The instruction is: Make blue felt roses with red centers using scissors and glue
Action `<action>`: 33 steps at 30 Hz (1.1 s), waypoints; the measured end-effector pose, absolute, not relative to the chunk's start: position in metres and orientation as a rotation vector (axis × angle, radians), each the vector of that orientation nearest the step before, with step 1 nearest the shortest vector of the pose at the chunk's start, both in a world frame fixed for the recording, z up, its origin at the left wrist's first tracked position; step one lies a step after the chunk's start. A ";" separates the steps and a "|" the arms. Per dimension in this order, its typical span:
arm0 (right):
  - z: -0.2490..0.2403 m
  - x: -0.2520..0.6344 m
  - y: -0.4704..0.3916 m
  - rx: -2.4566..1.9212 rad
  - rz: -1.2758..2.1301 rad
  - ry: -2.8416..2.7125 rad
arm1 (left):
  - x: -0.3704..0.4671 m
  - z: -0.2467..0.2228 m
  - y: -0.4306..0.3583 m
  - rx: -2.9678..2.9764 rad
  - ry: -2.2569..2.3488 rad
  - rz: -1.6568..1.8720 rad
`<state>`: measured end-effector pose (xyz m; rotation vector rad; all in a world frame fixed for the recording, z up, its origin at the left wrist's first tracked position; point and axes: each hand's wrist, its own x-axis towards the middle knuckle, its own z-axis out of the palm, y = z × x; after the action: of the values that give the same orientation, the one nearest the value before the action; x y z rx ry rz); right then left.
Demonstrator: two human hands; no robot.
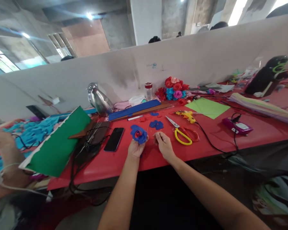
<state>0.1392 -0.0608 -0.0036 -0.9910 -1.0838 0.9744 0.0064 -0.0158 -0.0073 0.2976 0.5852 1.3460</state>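
My left hand (136, 149) is closed around the base of a blue paper flower (139, 134) with a red centre, held above the red table. To its right, my right hand (165, 146) has its thumb and fingers pinched together; whatever lies between them is too small to make out. Loose blue petals (156, 125) lie just beyond the hands. Scissors with yellow handles (183, 136) rest right of my right hand, beside a yellow glue gun (186, 116). A dark phone (114, 139) lies to the left of the flower.
Behind are blue paper strips (134, 109), a steel jug (99, 99), a glass jar (148, 91) and a bunch of paper roses (175, 89). A green sheet (207, 107) and purple power box (237, 125) sit right. A co-worker's arm (8, 156) shows at far left.
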 end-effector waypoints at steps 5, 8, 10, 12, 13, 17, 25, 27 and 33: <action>0.000 0.140 -0.060 -0.878 1.051 -1.139 | 0.009 -0.001 -0.008 0.334 0.638 1.360; 0.001 0.140 -0.064 -0.836 1.149 -1.129 | 0.011 -0.001 -0.006 0.365 0.672 1.419; 0.002 0.141 -0.066 -0.829 1.203 -1.085 | 0.012 -0.001 -0.006 0.378 0.670 1.450; 0.002 0.141 -0.066 -0.826 1.233 -1.033 | 0.013 0.000 -0.006 0.400 0.666 1.478; 0.003 0.141 -0.066 -0.824 1.242 -1.013 | 0.014 0.000 -0.006 0.414 0.665 1.490; 0.009 0.139 -0.064 -0.823 1.272 -0.935 | 0.016 0.003 -0.007 0.474 0.664 1.506; 0.017 0.124 -0.068 -0.837 1.363 -0.749 | 0.014 -0.002 -0.010 0.615 0.641 1.500; 0.019 0.119 -0.069 -0.847 1.371 -0.705 | 0.013 -0.004 -0.009 0.632 0.630 1.505; 0.026 0.113 -0.072 -0.865 1.315 -0.670 | 0.015 -0.004 -0.009 0.658 0.579 1.520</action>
<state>0.1129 -0.0724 0.0259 -0.8651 -0.6701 1.3145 0.0152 -0.0089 -0.0038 0.6584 0.5794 1.5196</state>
